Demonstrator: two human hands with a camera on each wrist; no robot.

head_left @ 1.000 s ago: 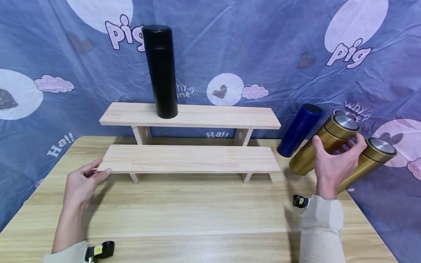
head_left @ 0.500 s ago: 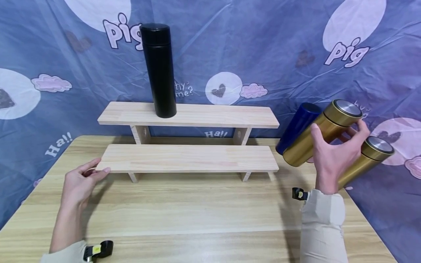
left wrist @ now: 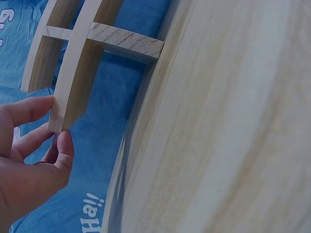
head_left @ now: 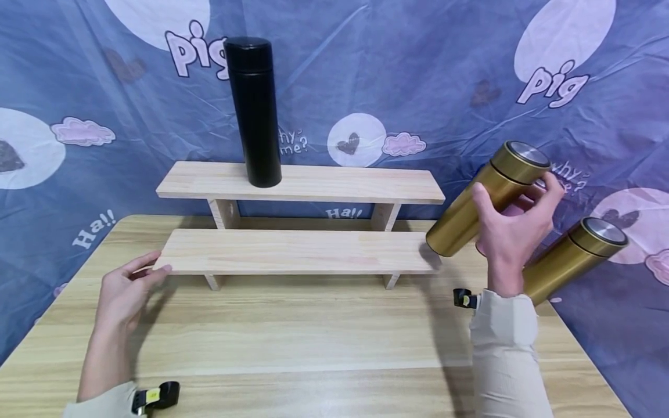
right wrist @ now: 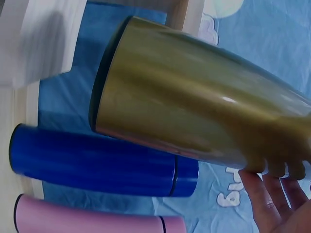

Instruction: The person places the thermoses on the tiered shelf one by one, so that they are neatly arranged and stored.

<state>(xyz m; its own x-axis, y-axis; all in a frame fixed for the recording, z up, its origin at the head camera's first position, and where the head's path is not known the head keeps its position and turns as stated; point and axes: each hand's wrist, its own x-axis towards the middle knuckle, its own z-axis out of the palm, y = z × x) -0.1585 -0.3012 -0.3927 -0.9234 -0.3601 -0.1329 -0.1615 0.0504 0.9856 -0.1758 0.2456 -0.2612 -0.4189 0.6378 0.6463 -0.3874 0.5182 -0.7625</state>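
Observation:
My right hand [head_left: 514,232] grips a gold thermos [head_left: 481,197] below its steel-topped lid. It is tilted, lid to the right, and its base overlaps the right end of the two-tier wooden shelf's lower board [head_left: 298,252]. A shadow falls on that end. In the right wrist view the thermos [right wrist: 194,92] hangs in front of the shelf, fingers curled along its side. My left hand [head_left: 125,296] pinches the lower board's left end; the left wrist view shows thumb and fingers at the board's corner [left wrist: 60,111]. A black thermos [head_left: 256,116] stands upright on the upper board.
A second gold thermos [head_left: 572,261] stands at the table's right side, partly behind my right forearm. Blue [right wrist: 97,160] and pink [right wrist: 92,218] thermoses stand beside the shelf, mostly hidden in the head view. A printed blue cloth [head_left: 366,69] hangs behind the wooden table [head_left: 292,342].
My right hand has lifted the gold thermos and carried it left, from beside the blue thermos to the lower board's right end. My left hand stays at the board's left end.

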